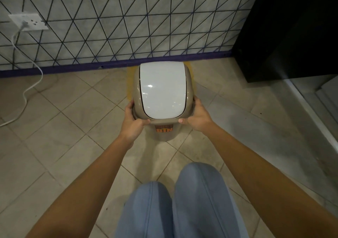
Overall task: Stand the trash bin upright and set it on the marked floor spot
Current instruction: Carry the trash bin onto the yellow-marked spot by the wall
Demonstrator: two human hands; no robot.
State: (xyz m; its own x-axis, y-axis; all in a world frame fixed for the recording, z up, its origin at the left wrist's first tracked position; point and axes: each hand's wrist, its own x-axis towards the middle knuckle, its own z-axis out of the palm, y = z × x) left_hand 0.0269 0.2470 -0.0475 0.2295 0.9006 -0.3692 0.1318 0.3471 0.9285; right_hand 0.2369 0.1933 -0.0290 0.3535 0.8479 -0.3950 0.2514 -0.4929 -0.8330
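Upright trash bin (pixel 163 98), left hand (pixel 134 121), right hand (pixel 196 118) gripping rim

Tiled floor (pixel 73 146) under upright bin (pixel 162 91)

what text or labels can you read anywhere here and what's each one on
"BIN": on the orange sticker on the front of the trash bin, below the rim between the left hand and right hand.
A line above "BIN" on the same sticker is hidden under the rim, unreadable.
Nothing else legible: the lid, wall socket and wall tiles carry no readable text.
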